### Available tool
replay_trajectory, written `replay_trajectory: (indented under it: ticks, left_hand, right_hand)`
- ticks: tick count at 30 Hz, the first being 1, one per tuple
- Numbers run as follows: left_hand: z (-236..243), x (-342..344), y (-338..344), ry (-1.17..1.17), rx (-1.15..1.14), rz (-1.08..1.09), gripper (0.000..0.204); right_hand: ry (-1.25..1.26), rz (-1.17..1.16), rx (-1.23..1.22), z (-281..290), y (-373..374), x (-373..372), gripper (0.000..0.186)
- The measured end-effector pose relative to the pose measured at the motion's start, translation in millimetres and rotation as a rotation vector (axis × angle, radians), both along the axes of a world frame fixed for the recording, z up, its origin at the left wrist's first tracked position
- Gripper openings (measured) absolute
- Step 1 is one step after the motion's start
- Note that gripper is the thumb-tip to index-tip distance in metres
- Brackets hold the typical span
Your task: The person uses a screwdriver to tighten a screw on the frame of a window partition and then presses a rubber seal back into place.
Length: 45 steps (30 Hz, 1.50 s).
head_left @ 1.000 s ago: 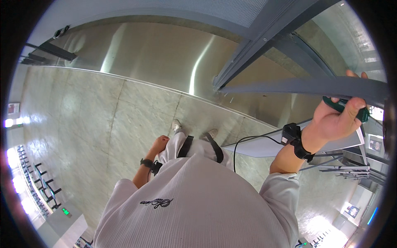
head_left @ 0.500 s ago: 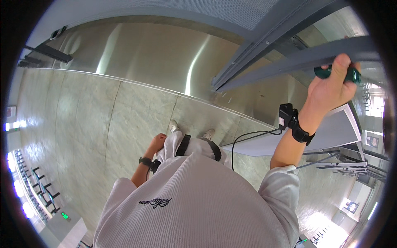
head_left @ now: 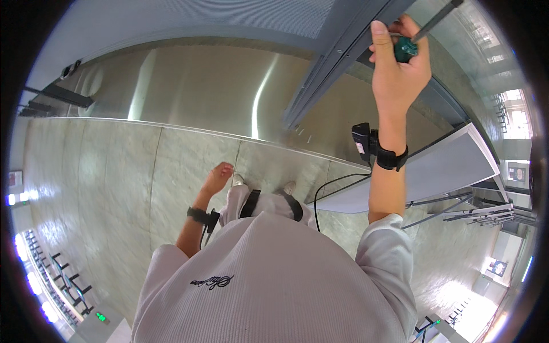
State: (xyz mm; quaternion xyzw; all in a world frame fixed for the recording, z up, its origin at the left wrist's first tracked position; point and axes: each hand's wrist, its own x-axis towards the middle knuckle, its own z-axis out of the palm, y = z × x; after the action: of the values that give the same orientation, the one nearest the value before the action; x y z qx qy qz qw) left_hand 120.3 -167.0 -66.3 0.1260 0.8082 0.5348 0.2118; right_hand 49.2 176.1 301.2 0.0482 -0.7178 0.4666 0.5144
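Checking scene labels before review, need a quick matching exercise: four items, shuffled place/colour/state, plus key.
Things:
1. Right hand
2. Left hand
3. Tool handle
4. Shirt

Descriptions:
A. whitish, ribbed
B. nothing visible in it, low over the pale floor
C. dark green
D. gripping, in the upper right of the view near the grey frame

Pairs: 1-D, 2-B, 3-C, 4-A
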Motion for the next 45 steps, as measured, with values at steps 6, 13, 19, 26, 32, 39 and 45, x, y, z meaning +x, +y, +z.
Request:
replay_trajectory:
  ticks: [6, 13, 19, 26, 32, 39, 45]
  left_hand:
    - [157.7, -61.1, 78.8, 0.428, 0.013, -0.089, 0.021]
    - [251.8, -107.7, 181.1, 0.824, 0.158, -0.030, 0.058]
    - [235.2, -127.0, 217.7, 0.731, 0.187, -0.083, 0.073]
    - [253.6, -119.5, 207.4, 0.696, 0.081, -0.103, 0.073]
    - [250.3, -121.9, 212.2, 0.753, 0.084, -0.067, 0.076]
    - [251.4, -121.5, 212.4, 0.775, 0.038, -0.046, 0.075]
    - [252.7, -120.4, 213.3, 0.775, 0.076, -0.021, 0.071]
  right_hand:
    - [-0.068, 0.053, -0.101, -4.8, 6.3, 2.7, 0.032]
    - [-0.161, 0.004, -0.032, 10.1, -2.2, 6.0, 0.023]
    - [-0.303, 0.012, 0.069, 1.6, 17.0, 10.0, 0.030]
    - [-0.365, 0.172, 0.008, -2.7, 18.9, 20.5, 0.028]
    - [-0.318, 0.077, 0.113, -7.7, 16.0, 20.0, 0.025]
    - [-0.380, 0.165, -0.043, -9.1, 20.2, 16.9, 0.023]
    - [-0.297, 0.130, -0.030, -13.9, 18.6, 12.5, 0.022]
